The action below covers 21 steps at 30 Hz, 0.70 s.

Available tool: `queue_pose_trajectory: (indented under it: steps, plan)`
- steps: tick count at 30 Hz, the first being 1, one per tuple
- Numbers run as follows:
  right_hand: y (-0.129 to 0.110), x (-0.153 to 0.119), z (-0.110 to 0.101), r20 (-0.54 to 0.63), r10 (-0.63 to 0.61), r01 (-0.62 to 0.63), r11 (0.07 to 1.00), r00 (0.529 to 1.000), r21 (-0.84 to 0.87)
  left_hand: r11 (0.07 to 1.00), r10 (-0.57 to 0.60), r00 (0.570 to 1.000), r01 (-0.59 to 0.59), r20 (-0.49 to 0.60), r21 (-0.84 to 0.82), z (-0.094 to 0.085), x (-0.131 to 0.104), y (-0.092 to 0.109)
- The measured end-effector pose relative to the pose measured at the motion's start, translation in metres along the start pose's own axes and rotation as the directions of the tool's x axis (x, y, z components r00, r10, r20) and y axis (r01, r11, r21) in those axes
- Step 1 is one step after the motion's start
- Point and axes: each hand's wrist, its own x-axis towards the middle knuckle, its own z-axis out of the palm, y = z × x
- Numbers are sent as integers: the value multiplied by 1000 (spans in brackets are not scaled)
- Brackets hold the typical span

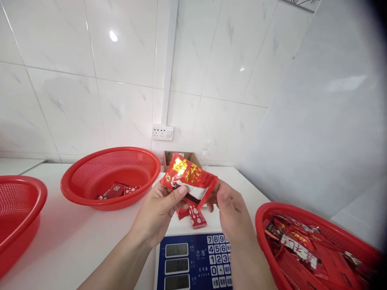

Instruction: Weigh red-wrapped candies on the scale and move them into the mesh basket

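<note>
My left hand (pixel 159 211) pinches a red snack packet (pixel 189 177) with gold lettering, its thumb across the front. The packet is tilted above the scale. At the packet's right end, my right hand (pixel 231 205) has its fingers curled against the edge; their exact grip is partly hidden. Below the packet lies a small red sachet with white dots (pixel 198 216), and another red sachet (pixel 182 213) shows beside it. In front of me stands a blue-faced digital scale (pixel 198 262), its keypad partly covered by my right forearm.
Behind on the left stands a red plastic basket (pixel 75 193) with several packets in it. Another red basket (pixel 36 209) is cut off at the left edge. A basket at right (pixel 261 225) is full of red packets. A cardboard box (pixel 193 157) sits near the wall socket (pixel 162 132).
</note>
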Motion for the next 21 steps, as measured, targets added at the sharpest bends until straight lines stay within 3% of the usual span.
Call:
queue_pose_trajectory:
  steps: [5, 12, 18, 21]
  plan:
    - [-2, 0, 4, 44, 123, -119, 989, 991, -87, 993, -57, 998, 54, -25, -100, 4, 0, -2]
    - [-2, 3, 0, -155, 13, -15, 1000, 988, -16, 997, 78, 997, -77, -22, 24, -1, 0, 1]
    - [-2, 5, -1, -159, -6, 5, 1000, 987, -10, 997, 7, 1000, -6, -16, 71, -1, 0, 0]
    - [-5, 3, 2, -151, 48, -53, 998, 987, -33, 996, 23, 1000, -22, -4, 86, 0, -2, -2]
